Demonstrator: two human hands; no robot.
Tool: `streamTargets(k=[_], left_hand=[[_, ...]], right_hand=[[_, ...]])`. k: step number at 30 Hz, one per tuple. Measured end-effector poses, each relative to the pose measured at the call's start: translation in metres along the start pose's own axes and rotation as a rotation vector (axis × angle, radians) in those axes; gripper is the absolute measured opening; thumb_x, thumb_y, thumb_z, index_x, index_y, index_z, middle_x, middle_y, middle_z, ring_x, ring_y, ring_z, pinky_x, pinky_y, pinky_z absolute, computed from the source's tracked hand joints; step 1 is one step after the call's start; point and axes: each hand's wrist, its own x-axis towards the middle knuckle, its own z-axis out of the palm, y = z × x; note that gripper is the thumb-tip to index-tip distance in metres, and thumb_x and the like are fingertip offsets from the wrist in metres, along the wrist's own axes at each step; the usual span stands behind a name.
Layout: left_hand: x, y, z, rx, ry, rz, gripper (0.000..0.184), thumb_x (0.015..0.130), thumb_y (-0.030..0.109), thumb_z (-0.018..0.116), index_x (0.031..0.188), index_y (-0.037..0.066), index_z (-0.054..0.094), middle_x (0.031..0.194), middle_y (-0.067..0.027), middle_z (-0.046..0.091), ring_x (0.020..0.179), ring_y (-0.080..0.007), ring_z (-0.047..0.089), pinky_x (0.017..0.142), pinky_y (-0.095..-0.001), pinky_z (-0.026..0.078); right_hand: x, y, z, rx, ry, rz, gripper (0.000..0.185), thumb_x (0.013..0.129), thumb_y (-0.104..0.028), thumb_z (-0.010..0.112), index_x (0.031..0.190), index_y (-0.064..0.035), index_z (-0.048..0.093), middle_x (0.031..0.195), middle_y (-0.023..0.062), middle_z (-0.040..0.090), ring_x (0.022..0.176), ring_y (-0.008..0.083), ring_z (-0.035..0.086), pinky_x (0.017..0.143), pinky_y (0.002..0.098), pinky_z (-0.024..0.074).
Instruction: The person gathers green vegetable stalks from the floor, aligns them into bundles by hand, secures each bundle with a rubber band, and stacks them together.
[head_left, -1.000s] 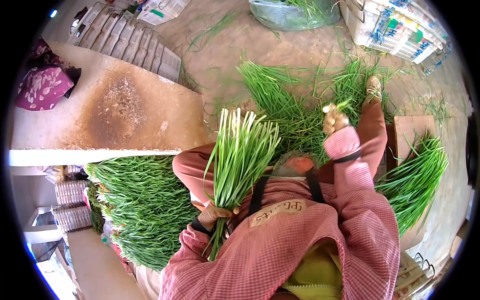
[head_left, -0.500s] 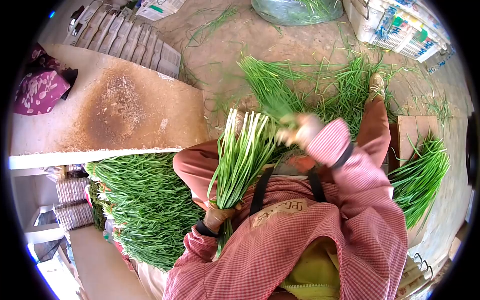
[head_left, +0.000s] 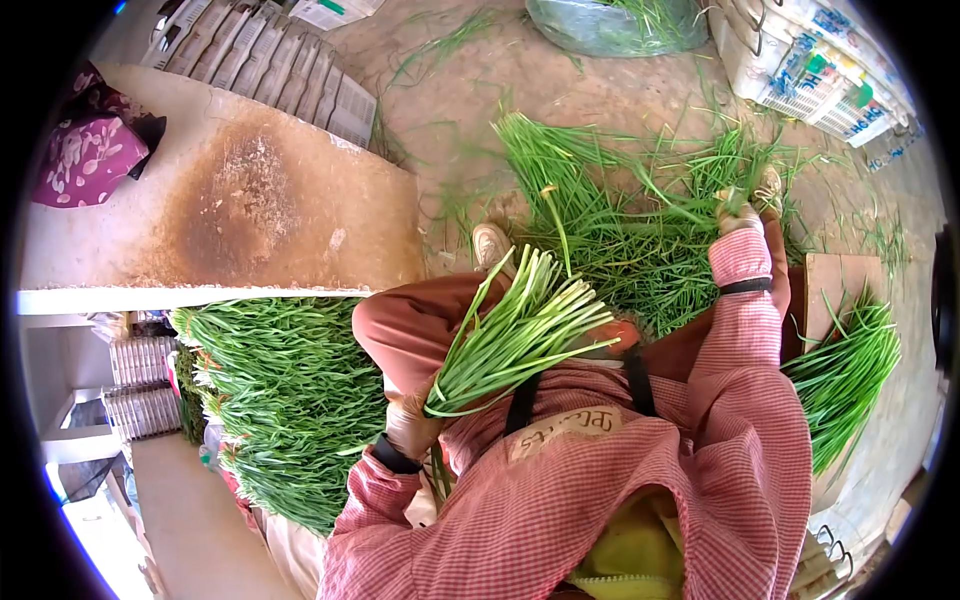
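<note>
My left hand (head_left: 411,422) is closed round the leafy end of a bunch of long green stalks (head_left: 520,325), whose pale cut ends point up and to the right over my lap. Out to the right, near my shoe, my right hand (head_left: 738,217) reaches over the loose green leaves (head_left: 640,250) on the floor. Some green strands show at its fingers, blurred; what the fingers hold is unclear. One separate stalk (head_left: 558,225) with a yellowish tip stands out above the bunch.
Many bundled greens (head_left: 290,410) are stacked at the left below a stained board (head_left: 250,200). Another pile of greens (head_left: 850,380) lies by a brown box at the right. White crates (head_left: 810,75) and a clear bag (head_left: 620,28) stand at the back.
My right hand swung in beside the bunch, then back out to the right over the loose leaves. The bunch in my left hand has tipped from upright towards the right.
</note>
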Motion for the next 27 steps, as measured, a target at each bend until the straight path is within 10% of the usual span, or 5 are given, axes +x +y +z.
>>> streamTargets(k=[4,7,14,20,27], left_hand=[[0.016,0.02,-0.006,0.43,0.102,0.062,0.055,0.063,0.01,0.072,0.114,0.013,0.052,0.094,-0.0134,0.061,0.079,-0.0214,0.062,0.068,-0.0281,0.049],[0.028,0.039,-0.006,0.482,0.114,0.172,0.061,0.062,0.009,0.07,0.118,0.018,0.049,0.084,-0.0084,0.061,0.067,-0.0245,0.061,0.059,-0.0296,0.048],[0.027,0.047,-0.034,0.748,0.149,0.246,0.06,0.062,0.002,0.061,0.119,0.018,0.049,0.069,-0.0101,0.057,0.056,-0.0269,0.058,0.051,-0.0334,0.046],[0.039,0.064,-0.035,0.874,0.011,0.32,0.068,0.057,0.001,0.061,0.121,0.018,0.047,0.072,-0.0076,0.055,0.062,-0.0262,0.056,0.055,-0.0348,0.045],[0.051,0.074,-0.03,0.77,-0.03,0.303,0.065,0.062,0.007,0.064,0.123,0.018,0.044,0.069,-0.0069,0.054,0.059,-0.0249,0.056,0.055,-0.0332,0.046]], right_hand=[[-0.041,-0.041,0.046,-1.258,-0.376,-0.807,0.09,0.059,-0.065,0.059,0.127,-0.01,0.037,0.133,0.0181,0.03,0.122,0.0348,0.028,0.097,0.0478,0.024],[-0.105,-0.019,0.105,-1.235,-0.786,-0.867,0.051,0.076,-0.038,0.055,0.122,-0.0181,0.043,0.133,0.0085,0.033,0.124,0.0296,0.025,0.104,0.0386,0.0169],[-0.004,0.031,0.026,-1.459,-0.295,-0.009,0.027,0.081,-0.021,0.058,0.099,-0.0016,0.052,0.092,0.0084,0.055,0.084,0.0216,0.055,0.079,0.0332,0.0462],[-0.089,-0.028,0.121,-1.148,-1.068,0.226,0.054,0.072,-0.031,0.067,0.115,-0.0044,0.048,0.102,0.0093,0.058,0.089,0.0259,0.056,0.087,0.0368,0.0407],[-0.066,0.043,0.123,-0.149,-0.811,0.362,0.019,0.075,-0.002,0.061,0.094,-0.0033,0.06,0.081,0.0086,0.063,0.069,0.016,0.06,0.062,0.0264,0.0506]])
